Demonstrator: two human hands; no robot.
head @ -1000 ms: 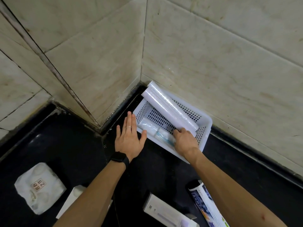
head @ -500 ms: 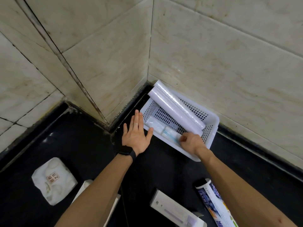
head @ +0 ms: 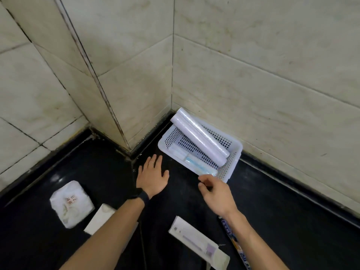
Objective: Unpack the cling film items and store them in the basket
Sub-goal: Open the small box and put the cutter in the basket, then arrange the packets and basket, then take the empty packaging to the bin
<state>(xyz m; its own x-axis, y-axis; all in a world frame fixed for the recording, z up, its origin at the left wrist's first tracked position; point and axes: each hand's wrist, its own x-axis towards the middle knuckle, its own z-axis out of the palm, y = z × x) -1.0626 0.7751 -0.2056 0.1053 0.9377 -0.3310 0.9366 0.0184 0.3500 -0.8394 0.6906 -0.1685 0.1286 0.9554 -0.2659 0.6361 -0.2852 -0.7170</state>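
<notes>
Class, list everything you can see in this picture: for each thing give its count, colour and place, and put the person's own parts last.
basket: one, white, perforated, on the black counter in the tiled corner.
long rolls: two, pale lilac-white, side by side, leaning from the basket's far rim to its right end.
blue-and-white packet: one, along the basket's near wall.
white pack: one, red-marked label, counter at left.
white boxes: two, one beside the left forearm, one open with purple print between the forearms.
printed blue roll box: one, partly hidden under the right forearm.
counter: one, black.
left hand: flat, open, black wristband.
right hand: empty, near the basket's front.
</notes>
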